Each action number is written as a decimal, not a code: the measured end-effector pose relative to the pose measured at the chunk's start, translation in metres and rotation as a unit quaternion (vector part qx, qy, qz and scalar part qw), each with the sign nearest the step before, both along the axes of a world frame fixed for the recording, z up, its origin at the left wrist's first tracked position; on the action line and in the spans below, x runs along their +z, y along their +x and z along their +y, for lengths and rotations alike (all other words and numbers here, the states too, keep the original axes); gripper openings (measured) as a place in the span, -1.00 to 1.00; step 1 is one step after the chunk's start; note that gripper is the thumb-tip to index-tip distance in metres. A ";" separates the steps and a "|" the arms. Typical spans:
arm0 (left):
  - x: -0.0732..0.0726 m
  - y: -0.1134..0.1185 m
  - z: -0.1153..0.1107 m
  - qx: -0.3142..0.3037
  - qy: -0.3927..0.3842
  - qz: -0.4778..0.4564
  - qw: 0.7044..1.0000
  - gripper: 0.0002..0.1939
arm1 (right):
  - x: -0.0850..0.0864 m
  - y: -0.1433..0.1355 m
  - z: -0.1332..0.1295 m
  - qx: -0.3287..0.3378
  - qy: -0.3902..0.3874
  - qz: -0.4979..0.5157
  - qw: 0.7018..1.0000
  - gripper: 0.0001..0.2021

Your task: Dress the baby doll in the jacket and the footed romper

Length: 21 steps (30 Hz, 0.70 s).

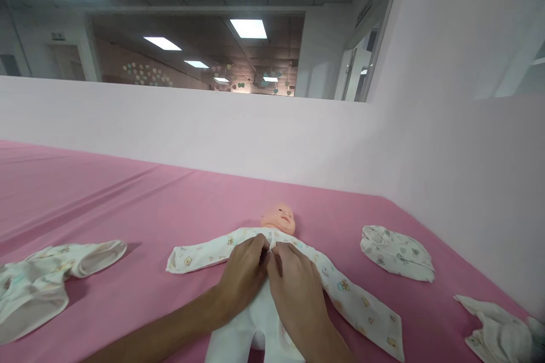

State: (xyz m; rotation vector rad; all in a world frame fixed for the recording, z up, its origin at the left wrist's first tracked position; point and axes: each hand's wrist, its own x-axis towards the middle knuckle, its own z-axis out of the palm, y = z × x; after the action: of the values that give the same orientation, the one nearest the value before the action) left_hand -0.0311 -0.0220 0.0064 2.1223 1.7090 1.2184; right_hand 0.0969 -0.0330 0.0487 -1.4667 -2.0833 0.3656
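Left hand (pixel 247 266) and right hand (pixel 297 278) pinch the front of a white, printed cloth baby garment (pixel 355 294) beneath them. Round peach plastic doll head (pixel 281 219) lies just beyond; folded white printed cloth (pixel 398 255) lies to their right.

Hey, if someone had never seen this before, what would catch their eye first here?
Probably the doll, its face showing just above a white patterned shirt with sleeves spread wide on the pink sheet. Next, the left hand and right hand, close together at the shirt's chest. Small white clothes also stand out against the pink, lying on both sides.
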 end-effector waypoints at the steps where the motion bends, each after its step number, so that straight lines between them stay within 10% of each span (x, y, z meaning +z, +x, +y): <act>1: 0.001 0.000 0.001 -0.005 -0.011 -0.015 1.000 -0.86 | 0.000 0.000 -0.001 0.008 0.004 -0.007 1.000 -0.76; 14: 0.028 -0.008 -0.003 -0.133 -0.147 -0.162 0.967 -0.78 | 0.002 0.000 -0.003 0.063 0.012 -0.027 0.998 -0.63; 21: 0.035 -0.003 -0.007 -0.100 -0.149 -0.112 0.977 -0.88 | 0.005 0.007 0.007 0.045 -0.053 0.012 0.997 -0.74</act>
State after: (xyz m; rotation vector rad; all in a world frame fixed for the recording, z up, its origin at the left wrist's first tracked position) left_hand -0.0338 -0.0293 0.0417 1.8517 1.4398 1.0266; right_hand 0.1043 -0.0263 0.0534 -1.4230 -2.1452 0.5338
